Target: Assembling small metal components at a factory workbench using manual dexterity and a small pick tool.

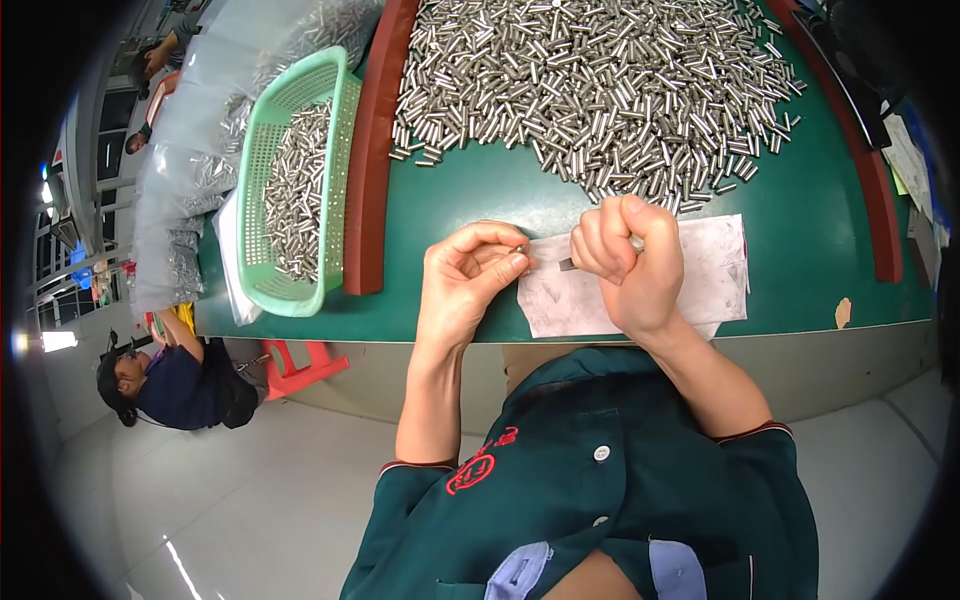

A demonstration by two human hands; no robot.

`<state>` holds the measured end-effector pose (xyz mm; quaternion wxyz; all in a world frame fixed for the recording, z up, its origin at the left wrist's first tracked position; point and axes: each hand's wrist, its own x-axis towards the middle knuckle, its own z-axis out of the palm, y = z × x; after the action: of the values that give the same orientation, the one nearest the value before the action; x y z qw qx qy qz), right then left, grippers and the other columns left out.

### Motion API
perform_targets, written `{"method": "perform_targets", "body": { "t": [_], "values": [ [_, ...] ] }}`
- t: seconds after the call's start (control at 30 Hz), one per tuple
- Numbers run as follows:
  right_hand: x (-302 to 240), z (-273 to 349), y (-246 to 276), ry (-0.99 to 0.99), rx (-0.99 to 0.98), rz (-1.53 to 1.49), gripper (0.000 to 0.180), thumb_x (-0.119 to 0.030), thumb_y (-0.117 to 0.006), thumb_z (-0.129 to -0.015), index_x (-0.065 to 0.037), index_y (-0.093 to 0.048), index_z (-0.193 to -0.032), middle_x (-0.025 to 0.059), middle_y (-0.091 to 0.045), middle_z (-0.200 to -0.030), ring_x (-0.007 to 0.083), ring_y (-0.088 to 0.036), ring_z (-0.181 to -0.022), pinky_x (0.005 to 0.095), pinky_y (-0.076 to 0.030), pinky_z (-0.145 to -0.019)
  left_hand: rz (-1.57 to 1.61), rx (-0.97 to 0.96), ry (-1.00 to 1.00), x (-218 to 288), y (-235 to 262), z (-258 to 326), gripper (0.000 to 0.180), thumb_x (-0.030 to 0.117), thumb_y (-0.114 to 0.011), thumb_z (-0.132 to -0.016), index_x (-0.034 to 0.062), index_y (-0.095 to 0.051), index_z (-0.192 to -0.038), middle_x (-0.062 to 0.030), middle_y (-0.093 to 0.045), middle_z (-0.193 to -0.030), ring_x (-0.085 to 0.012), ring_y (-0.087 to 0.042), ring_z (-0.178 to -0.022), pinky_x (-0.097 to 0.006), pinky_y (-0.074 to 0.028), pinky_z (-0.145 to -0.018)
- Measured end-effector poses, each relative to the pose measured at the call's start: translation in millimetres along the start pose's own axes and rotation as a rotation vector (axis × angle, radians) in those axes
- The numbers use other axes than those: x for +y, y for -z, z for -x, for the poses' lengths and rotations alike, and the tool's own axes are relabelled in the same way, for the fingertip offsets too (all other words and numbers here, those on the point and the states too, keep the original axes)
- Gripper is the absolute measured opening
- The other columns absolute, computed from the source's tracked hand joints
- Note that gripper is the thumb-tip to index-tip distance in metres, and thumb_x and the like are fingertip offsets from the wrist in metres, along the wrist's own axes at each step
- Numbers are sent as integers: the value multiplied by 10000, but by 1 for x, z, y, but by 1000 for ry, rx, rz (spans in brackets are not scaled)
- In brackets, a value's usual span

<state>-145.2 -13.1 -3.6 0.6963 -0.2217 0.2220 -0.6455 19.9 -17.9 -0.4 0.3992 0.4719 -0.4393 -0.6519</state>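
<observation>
My left hand is closed in a pinch, with a small metal pin showing at the tips of its thumb and forefinger. To the right, my right hand is wrapped round a slim tool with a flat grey tip; its handle is mostly hidden in the fist. The tip points left toward the pinched fingers, a small gap away. A smudged white sheet, paper or cloth, lies on the table under my right hand. Beyond both hands spreads a large heap of short shiny metal pins.
Red-brown bars border the green table on both sides. Left of the near bar stands a light green basket of pins, beside clear plastic bags. Another person sits far left near a red stool.
</observation>
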Motion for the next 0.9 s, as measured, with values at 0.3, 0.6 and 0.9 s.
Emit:
{"method": "perform_targets", "body": {
  "t": [0.3,0.6,0.9],
  "values": [
    [1,2,-1,3,4,-13,368,-152,-321,-833,-85,-260,-477,-2,-263,-429,78,-213,-407,241,-184,-400,-95,-37,-142,0,0,1,152,-115,-586,-712,-20,-566,-829,-66,-527,-830,-115,-530,-731,-217,-449,-650],
    [2,1,2,3,-14,14,365,-216,-289,-847,-118,-262,-496,-26,-236,-428,84,-175,-406,247,-179,-426,-877,-27,-215,10,-25,11,138,-32,-653,-646,-5,-573,-755,-70,-519,-681,-162,-492,-553,-259,-397,-505],
    [2,1,5,-5,-43,-20,372,-224,-278,-849,-119,-267,-493,-28,-238,-421,84,-166,-398,250,-181,-422,-917,53,-349,-1,-23,11,101,-16,-657,-652,0,-597,-732,-76,-529,-674,-185,-516,-536,-273,-419,-497]
  ]
}}
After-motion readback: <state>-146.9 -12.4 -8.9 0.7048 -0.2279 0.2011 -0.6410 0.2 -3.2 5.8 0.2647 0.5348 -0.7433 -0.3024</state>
